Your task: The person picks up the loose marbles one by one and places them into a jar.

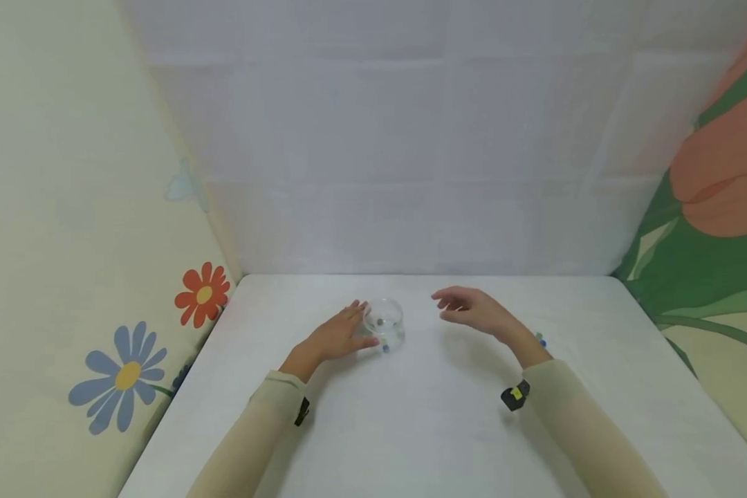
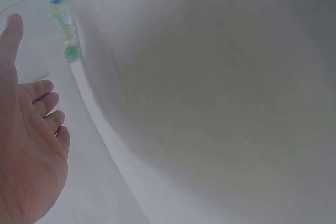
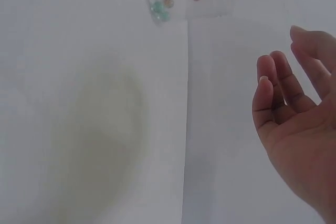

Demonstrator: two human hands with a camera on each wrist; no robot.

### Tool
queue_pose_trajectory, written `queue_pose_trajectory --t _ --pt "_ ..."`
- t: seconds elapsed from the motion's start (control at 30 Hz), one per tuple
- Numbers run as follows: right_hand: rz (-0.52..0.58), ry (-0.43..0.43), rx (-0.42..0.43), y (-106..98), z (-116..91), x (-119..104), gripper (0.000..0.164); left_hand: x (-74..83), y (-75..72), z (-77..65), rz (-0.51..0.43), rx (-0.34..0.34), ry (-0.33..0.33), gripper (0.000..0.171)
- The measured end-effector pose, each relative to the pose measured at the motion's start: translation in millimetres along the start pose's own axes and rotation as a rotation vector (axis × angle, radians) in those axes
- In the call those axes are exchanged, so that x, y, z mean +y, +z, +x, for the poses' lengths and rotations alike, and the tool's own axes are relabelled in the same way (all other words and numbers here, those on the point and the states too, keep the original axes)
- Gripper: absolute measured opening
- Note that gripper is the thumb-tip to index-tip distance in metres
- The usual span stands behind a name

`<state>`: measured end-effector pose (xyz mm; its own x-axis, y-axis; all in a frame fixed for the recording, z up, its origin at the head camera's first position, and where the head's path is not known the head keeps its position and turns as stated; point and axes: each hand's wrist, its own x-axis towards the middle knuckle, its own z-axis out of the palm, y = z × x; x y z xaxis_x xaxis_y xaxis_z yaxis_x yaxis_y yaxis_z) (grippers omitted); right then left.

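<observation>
A clear, round container stands on the table with several glass marbles in its bottom. In the left wrist view the marbles look green, yellow and blue. My left hand lies along the container's left side, its thumb stretched in front and its fingers reaching behind. Whether it touches the wall I cannot tell. To the right of the container, my right hand hovers over the table with loosely bent fingers. Nothing shows between those fingers in the right wrist view, where the hand appears palm side on.
A few more marbles, blue and green, lie on the white table beyond my right wrist, partly hidden by it. A white sheet hangs behind the table. Flower-painted walls stand on either side.
</observation>
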<state>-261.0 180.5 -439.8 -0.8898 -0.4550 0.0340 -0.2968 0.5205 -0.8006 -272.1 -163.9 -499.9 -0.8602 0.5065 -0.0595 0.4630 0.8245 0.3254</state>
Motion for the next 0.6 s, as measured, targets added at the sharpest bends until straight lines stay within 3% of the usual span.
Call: queue_pose_trajectory --t 0.6 --pt "-0.049 0.085 0.072 -36 -33 30 0.044 3.4 -0.1 -2.3 0.0 -0.001 -0.015 0.094"
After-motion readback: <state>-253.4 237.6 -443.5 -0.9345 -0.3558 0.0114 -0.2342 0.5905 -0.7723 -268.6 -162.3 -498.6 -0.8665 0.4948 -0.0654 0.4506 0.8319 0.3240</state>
